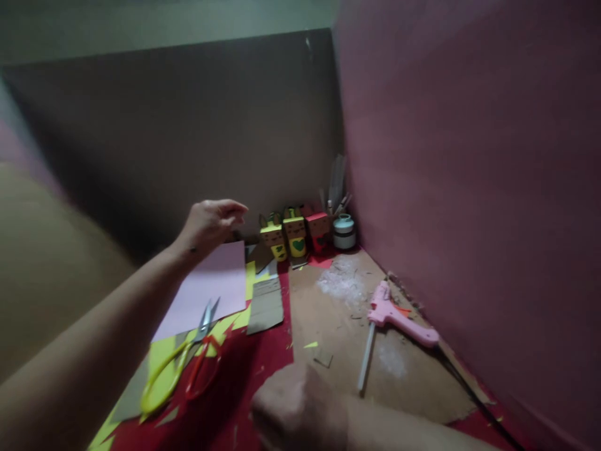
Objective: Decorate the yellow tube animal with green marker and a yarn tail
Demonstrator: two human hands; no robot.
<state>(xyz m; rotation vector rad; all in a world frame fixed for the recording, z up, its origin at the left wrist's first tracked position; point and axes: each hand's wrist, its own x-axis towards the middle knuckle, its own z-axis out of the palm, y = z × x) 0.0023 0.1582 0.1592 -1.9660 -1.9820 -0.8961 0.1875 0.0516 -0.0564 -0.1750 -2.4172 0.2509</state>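
My left hand [213,222] reaches forward with its fingers curled together, just above the far edge of a pink sheet of paper [206,291]. Whether it grips the sheet or something smaller is hidden. Yellow-handled scissors [176,360] lie on the sheet's near edge, beside a red-handled pair [203,369]. My right hand [295,407] rests low at the bottom of the view, blurred, back turned up and fingers out of sight. A pink glue gun [399,319] lies to its right, next to a white glue stick [365,358].
Three small decorated paper boxes, two yellow [273,241] [295,237] and one red [318,230], stand in the far corner beside a white jar [344,232]. Cardboard pieces [266,305], yellow paper scraps and a red sheet [263,357] cover the floor. A pink wall [469,188] rises on the right.
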